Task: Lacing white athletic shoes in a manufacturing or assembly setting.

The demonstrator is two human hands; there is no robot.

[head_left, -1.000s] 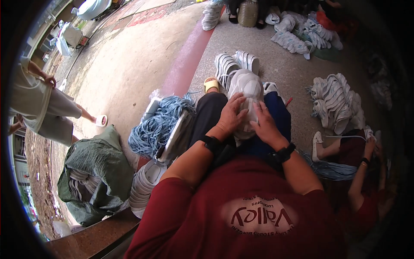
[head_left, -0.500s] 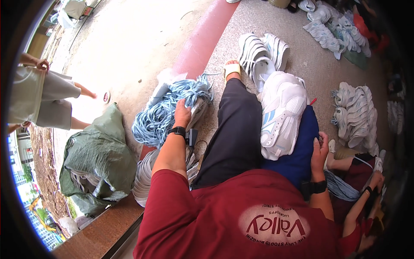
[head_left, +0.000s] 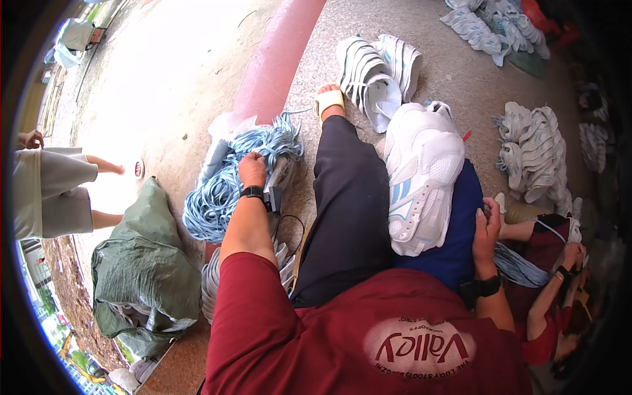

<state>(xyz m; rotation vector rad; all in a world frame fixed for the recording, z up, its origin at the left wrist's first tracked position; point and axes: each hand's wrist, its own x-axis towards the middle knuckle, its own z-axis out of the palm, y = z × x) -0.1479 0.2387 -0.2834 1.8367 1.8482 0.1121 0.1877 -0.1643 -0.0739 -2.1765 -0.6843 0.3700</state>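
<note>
My left hand (head_left: 252, 170) is on a big tangled heap of light blue shoelaces (head_left: 217, 197), its fingers closed on some of the laces. The heap lies on the ground to the left of my leg, partly on clear plastic. White shoe uppers with blue stripes (head_left: 424, 184) lie stacked over my right thigh, on a blue cloth (head_left: 469, 197). Beside that cloth my right hand (head_left: 486, 230) rests with its fingers loosely bent and apart; nothing shows in it.
More uppers (head_left: 378, 72) stand in nested rows past my foot, with another group (head_left: 536, 151) to the right. A green sack (head_left: 148, 263) sits at left, near a standing person (head_left: 56, 184). At lower right a co-worker (head_left: 553, 296) handles blue laces (head_left: 520, 264).
My view has shifted, so most things sit a little further left or higher. The left hand stays at the laces, its fingers now more bunched. My right hand stays beside the cloth.
</note>
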